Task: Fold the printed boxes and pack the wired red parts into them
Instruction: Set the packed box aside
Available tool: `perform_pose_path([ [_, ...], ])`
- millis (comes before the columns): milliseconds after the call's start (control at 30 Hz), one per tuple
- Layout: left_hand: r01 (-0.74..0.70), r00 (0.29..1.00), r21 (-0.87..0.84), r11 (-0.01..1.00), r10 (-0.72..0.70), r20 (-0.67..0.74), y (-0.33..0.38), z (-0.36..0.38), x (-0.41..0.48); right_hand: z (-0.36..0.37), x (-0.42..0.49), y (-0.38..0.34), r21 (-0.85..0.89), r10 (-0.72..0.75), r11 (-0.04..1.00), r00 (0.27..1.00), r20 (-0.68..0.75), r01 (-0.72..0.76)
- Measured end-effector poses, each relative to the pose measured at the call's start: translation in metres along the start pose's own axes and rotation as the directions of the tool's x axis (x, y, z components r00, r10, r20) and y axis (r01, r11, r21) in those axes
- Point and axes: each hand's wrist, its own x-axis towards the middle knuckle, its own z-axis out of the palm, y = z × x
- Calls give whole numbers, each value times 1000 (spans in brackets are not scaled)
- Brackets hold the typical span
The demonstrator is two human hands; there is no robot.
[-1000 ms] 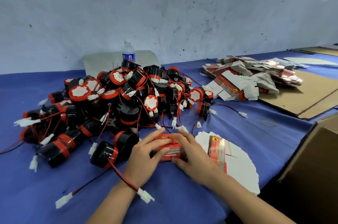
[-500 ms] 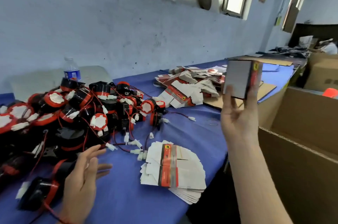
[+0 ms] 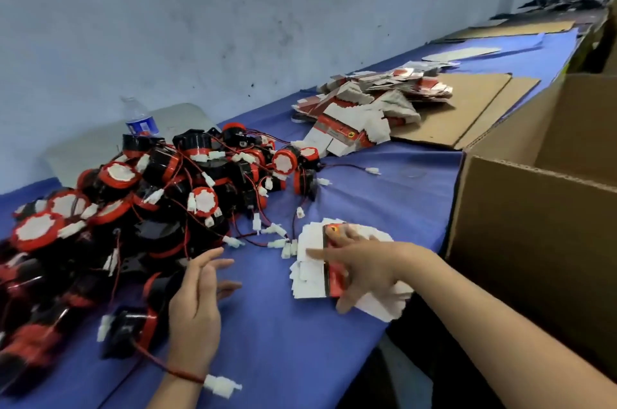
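Down from the air, right hand [image 3: 364, 270] spreads open on the flat red-and-white boxes [image 3: 310, 275] — left hand [image 3: 197, 305] open, empty.

Water bottle [image 3: 138, 119] upright near wall [image 3: 233, 24]; cardboard sheets [image 3: 467, 108] flat on blue cloth [image 3: 384, 204]; open brown carton [image 3: 534, 241] at right.

The wired red parts [image 3: 160, 201], black drums with red rims, white paper faces and thin leads ending in white plugs, lie heaped across the left and centre of the frame. A fanned stack of flat printed boxes [image 3: 310, 265], white with a red panel, lies lower centre-right. A looser pile of flat boxes [image 3: 360, 111] lies upper centre-right.
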Motion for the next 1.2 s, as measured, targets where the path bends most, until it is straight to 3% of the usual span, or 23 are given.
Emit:
perform_pose_path([
  [100,-28,999,46,999,26,46,5,2,0,-8,-5,-1,97,23,995,994,-107,-13],
  [200,-97,987,113,989,81,139,11,5,-6,-18,-7,3,184,-24,980,965,-261,74],
  [267,-202,960,207,957,151,236,16,11,-10,-21,-10,3,220,-19,974,981,-194,62],
  [333,-307,922,240,921,226,313,21,19,-15,-16,-10,0,133,15,991,997,-75,-5],
  [433,-430,858,245,869,308,412,21,26,-20,-10,-5,-5,23,-24,999,984,-179,29],
  [500,-451,837,232,862,319,444,20,27,-21,-12,-5,-7,45,-4,999,989,-151,11],
  [600,-443,830,223,868,303,469,19,29,-22,-7,-3,-11,-63,12,998,998,-64,-16],
  [667,-437,833,219,873,301,464,18,30,-23,-5,-2,-16,-85,-6,996,997,-83,-1],
  [767,-420,866,212,882,320,385,21,30,-21,-11,-4,-19,58,-35,997,980,-194,47],
  [900,-323,917,167,931,265,297,25,28,-18,-18,-7,-19,122,-81,979,863,-499,162],
  [967,-380,876,202,902,281,392,24,29,-20,-21,-8,-16,125,-81,970,764,-641,207],
  [1033,-402,799,263,877,196,568,21,34,-20,-23,-12,-19,197,-48,929,629,-776,314],
  [1067,-431,749,325,842,133,649,18,36,-20,-24,-15,-23,274,10,865,530,-848,420],
  [1133,-482,702,399,780,71,709,11,38,-23,-27,-18,-34,413,207,620,369,-906,666],
  [1167,-453,726,391,801,77,684,11,39,-22,-28,-19,-38,464,286,475,367,-885,748],
  [1200,-379,779,358,853,85,621,14,37,-25,-29,-18,-40,523,325,351,422,-846,777],
])
